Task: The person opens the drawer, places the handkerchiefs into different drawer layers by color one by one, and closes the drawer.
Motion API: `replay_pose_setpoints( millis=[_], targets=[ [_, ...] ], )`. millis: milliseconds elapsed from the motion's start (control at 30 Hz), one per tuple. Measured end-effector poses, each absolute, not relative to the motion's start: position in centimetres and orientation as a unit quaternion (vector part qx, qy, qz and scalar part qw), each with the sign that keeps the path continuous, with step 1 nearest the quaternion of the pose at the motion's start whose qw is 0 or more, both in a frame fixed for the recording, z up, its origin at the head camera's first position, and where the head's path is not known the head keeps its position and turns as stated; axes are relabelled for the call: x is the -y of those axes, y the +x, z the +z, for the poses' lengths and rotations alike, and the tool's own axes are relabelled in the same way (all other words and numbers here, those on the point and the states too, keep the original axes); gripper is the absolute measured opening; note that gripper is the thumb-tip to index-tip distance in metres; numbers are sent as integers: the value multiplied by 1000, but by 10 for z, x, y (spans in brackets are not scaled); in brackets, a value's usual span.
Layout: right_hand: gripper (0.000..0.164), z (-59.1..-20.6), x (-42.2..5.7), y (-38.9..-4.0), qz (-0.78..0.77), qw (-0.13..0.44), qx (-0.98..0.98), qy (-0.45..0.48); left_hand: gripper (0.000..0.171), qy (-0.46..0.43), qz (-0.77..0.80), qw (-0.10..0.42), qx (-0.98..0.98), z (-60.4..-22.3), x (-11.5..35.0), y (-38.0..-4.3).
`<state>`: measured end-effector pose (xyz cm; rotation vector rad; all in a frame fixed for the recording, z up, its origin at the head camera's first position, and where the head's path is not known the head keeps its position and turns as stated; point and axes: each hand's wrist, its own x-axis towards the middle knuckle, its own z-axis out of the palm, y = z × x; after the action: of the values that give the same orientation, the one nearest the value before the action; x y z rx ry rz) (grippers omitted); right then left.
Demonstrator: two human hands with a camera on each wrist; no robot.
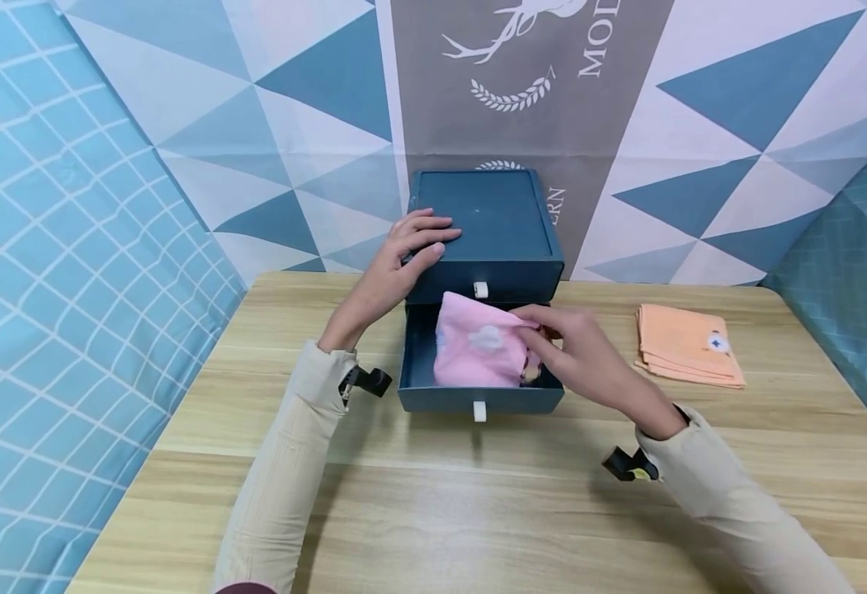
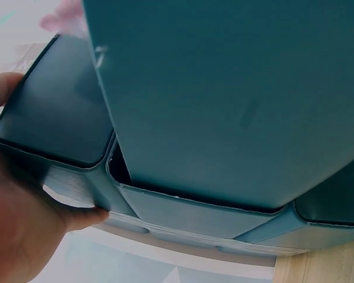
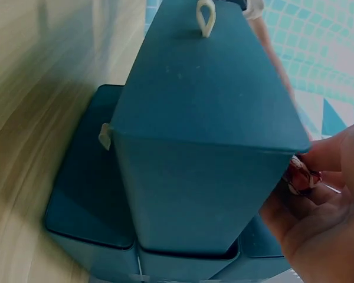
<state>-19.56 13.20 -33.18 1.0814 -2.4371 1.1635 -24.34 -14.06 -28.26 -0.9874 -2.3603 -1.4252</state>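
The right hand (image 1: 585,355) pinches the pink cloth (image 1: 481,346) between thumb and forefinger, close to the cloth's upper right corner. From that pinch the cloth spreads leftward and downward, one corner peaking up to the left of the fingertips, a white patch just left of the thumb. It sits within the lower drawer (image 1: 433,402), which is pulled out beneath the hand, and its lower edge meets the inside of the front wall, below and left of the pinch. A reddish patterned piece (image 3: 301,178) shows by the curled fingers of the same hand; whether it belongs to the cloth or is separate, I cannot tell. The left hand (image 1: 396,256), up and to the left of the pinch, lies with fingers extended over the left edge of the dark blue cabinet (image 1: 485,214), grasping neither cloth nor drawer. The upper drawer's white pull tab (image 1: 481,289) is above and left of the pinch, the lower white pull tab (image 1: 480,412) below and left. Well to the right of the pinching hand, a folded orange cloth (image 1: 681,340) lies on the wooden table (image 1: 463,511).
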Motion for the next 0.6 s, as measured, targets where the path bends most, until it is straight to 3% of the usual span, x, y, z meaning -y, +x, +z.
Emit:
replay_pose_setpoints(
  millis=[233, 600],
  targets=[
    [19, -335, -126, -209, 355, 91, 846, 388, 34, -335, -485, 109, 800, -282, 141, -243],
    [21, -337, -113, -224, 239, 116, 885, 383, 34, -328, -483, 108, 804, -283, 140, -243]
  ],
)
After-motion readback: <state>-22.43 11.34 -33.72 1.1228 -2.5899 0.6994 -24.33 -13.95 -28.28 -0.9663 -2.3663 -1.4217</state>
